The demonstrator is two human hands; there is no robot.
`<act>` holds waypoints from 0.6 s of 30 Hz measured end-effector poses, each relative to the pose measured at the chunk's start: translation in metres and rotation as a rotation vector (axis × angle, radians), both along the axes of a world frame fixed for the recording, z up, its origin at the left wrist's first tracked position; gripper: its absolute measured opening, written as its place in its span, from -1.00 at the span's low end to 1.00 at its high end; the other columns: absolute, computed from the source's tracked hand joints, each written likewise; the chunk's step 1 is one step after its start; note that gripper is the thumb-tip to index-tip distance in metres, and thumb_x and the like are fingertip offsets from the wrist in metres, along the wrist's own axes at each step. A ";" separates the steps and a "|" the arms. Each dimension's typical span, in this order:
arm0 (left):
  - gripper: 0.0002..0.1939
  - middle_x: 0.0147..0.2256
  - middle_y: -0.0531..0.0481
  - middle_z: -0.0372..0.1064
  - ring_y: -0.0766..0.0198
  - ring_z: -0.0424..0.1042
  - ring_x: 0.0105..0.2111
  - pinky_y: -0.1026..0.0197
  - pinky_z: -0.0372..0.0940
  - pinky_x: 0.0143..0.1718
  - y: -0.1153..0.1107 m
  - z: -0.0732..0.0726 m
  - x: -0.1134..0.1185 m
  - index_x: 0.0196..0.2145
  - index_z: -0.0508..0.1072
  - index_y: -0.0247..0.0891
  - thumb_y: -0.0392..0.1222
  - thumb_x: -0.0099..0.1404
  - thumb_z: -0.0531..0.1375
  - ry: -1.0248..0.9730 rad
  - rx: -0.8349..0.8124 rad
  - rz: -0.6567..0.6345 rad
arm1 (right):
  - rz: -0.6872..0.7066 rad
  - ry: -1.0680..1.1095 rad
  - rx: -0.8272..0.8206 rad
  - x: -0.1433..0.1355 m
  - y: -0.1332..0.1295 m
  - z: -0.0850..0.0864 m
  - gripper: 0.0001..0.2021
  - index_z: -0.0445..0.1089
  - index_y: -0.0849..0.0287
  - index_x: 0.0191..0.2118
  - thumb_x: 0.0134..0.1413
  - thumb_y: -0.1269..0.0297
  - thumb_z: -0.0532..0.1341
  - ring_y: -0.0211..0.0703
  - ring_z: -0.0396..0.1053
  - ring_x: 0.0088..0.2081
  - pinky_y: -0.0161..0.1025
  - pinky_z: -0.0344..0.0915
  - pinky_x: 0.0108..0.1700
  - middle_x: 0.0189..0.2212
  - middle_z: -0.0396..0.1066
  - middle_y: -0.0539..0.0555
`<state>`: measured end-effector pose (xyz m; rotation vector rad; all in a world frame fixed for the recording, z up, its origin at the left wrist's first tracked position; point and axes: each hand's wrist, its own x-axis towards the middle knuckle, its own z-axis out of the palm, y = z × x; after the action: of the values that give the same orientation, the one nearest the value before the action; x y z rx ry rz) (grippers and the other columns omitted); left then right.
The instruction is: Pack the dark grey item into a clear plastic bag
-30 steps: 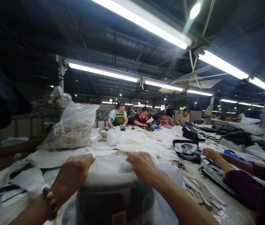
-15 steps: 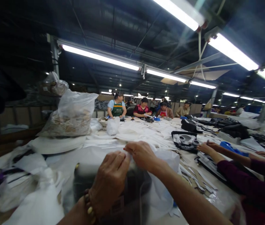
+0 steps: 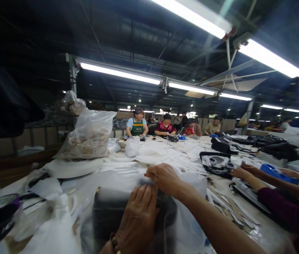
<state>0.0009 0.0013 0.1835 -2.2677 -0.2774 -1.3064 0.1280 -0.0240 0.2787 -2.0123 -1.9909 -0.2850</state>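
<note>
Since a second ago your left hand (image 3: 139,220) has crossed inward to join your right hand (image 3: 165,179); both now pinch the thin plastic bag (image 3: 189,211) over the dark bag (image 3: 107,215) on the surface (image 3: 220,187). The film looks slippery and light; hold its top edge.

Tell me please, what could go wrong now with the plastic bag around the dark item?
1. Both hands, left hand and right hand, pinch the thin clear plastic bag over the dark item; the film might tear.
2. Cardboard scraps lie beside it and could get swept off.
</note>
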 end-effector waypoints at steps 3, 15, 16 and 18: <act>-0.63 -0.17 -0.28 0.36 0.01 0.34 -0.16 -0.03 0.39 -0.19 0.004 0.000 0.004 -0.05 0.31 -0.51 -0.35 0.19 0.02 0.007 -0.048 0.006 | -0.006 -0.019 -0.007 -0.001 0.001 0.000 -0.77 0.51 0.15 -0.32 0.20 0.24 0.11 -0.21 0.42 -0.33 -0.34 0.06 -0.40 -0.36 0.53 0.11; -0.46 -0.06 -0.30 0.37 -0.05 0.35 -0.06 0.00 0.40 -0.15 0.016 0.001 0.018 -0.03 0.29 -0.51 -0.19 0.04 0.17 0.010 0.021 0.088 | 0.018 -0.065 0.013 0.003 0.009 -0.007 -0.78 0.50 0.17 -0.32 0.16 0.34 0.09 -0.18 0.43 -0.32 -0.32 0.12 -0.40 -0.33 0.50 0.13; -0.47 -0.06 -0.29 0.37 -0.04 0.35 -0.06 0.00 0.39 -0.15 0.016 -0.001 0.019 -0.03 0.28 -0.49 -0.18 0.05 0.17 0.012 -0.008 0.084 | 0.019 -0.073 0.014 0.003 0.011 -0.009 -0.78 0.50 0.17 -0.31 0.15 0.35 0.09 -0.17 0.43 -0.32 -0.32 0.13 -0.40 -0.33 0.50 0.13; -0.51 -0.08 -0.26 0.37 -0.03 0.35 -0.07 -0.01 0.38 -0.14 0.017 -0.003 0.021 -0.03 0.29 -0.45 -0.17 0.08 0.17 0.015 -0.069 0.066 | 0.024 -0.086 0.010 0.004 0.014 -0.012 -0.80 0.50 0.18 -0.31 0.11 0.37 0.11 -0.16 0.43 -0.32 -0.31 0.14 -0.39 -0.34 0.50 0.12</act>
<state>0.0215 0.0178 0.1801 -2.3039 -0.3941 -1.2633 0.1316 -0.0099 0.2671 -2.0003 -2.0590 -0.3818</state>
